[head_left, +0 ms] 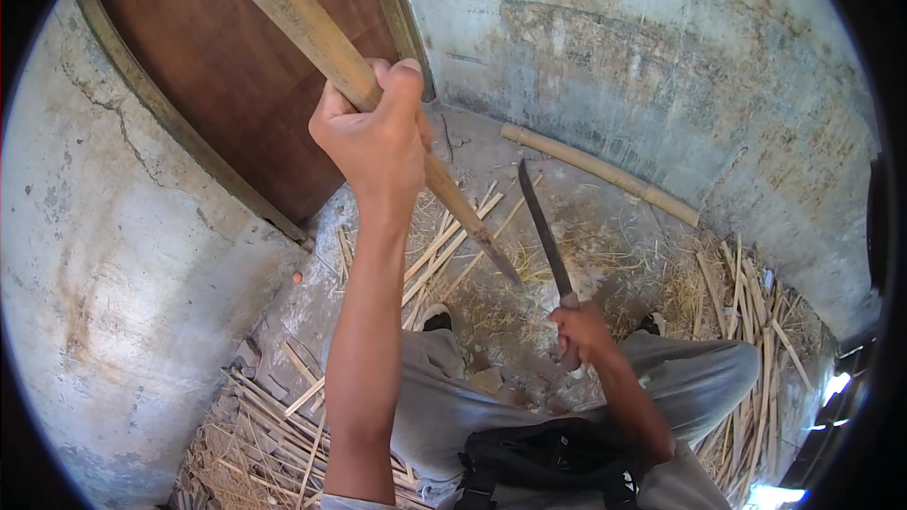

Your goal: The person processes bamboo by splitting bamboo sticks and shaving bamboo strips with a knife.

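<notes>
My left hand is raised in front of the door, fingers wrapped round the middle of a long piece of bamboo. The bamboo slants from a broad cut end at the upper left down to a narrow, darker tip near the floor. Lower and to the right, my right hand grips the handle of a machete. Its dark, slightly curved blade points up and away from me. A gap separates the blade from the bamboo's lower tip.
Bamboo strips lie on the floor beyond my feet. More are heaped at the lower left and in a pile at the right. A bamboo pole rests along the wall's foot. A brown door stands at the left.
</notes>
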Motion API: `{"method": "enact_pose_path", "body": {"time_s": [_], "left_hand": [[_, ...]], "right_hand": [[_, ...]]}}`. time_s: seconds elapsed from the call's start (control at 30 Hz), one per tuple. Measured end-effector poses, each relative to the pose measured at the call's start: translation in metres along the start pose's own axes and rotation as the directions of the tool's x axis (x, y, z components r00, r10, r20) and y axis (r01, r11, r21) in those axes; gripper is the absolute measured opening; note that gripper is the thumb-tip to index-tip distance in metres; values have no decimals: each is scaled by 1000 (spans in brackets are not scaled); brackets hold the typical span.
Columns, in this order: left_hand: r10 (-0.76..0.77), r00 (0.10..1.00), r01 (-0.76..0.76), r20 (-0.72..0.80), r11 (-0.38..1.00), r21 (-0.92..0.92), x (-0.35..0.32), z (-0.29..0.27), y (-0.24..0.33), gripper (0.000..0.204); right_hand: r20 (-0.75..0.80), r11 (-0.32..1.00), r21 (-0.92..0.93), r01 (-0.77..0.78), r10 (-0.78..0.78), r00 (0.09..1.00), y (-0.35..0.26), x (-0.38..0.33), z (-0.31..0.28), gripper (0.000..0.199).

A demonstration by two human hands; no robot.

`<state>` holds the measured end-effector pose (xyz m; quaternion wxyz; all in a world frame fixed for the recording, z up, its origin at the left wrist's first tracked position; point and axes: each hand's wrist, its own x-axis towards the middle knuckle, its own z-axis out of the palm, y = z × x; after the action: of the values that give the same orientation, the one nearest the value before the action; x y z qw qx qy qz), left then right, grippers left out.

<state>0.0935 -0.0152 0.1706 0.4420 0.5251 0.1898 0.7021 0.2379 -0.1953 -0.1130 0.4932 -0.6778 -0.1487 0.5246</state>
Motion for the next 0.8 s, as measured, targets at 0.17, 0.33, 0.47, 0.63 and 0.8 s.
{"method": "enact_pose_path", "body": {"time_s": [0.17, 0.33, 0.47, 0.63, 0.8], "left_hand": [[5, 1000, -5, -31, 1000, -16, 5, -9, -3, 20], [5, 999, -5, -36, 1000, -26, 4, -11, 0, 19], [15, 1000, -15, -1, 1000, -18, 0, 3, 0, 18], [29, 999, -29, -13, 999, 24, 1, 4, -4, 17], [81, 996, -83, 44, 995, 46, -3, 11, -9, 14]], "right_hand": [[42, 915, -271, 300, -301, 953, -54, -35, 7, 22], [-37, 850, -58, 523, -526, 850, -99, -87, 34, 26], [-204, 887, -5, 463, -454, 867, -32, -35, 34, 28], [62, 896, -379, 230, -223, 973, 28, -6, 22, 20], [75, 923, -316, 219, -206, 976, -20, -14, 27, 30]]}}
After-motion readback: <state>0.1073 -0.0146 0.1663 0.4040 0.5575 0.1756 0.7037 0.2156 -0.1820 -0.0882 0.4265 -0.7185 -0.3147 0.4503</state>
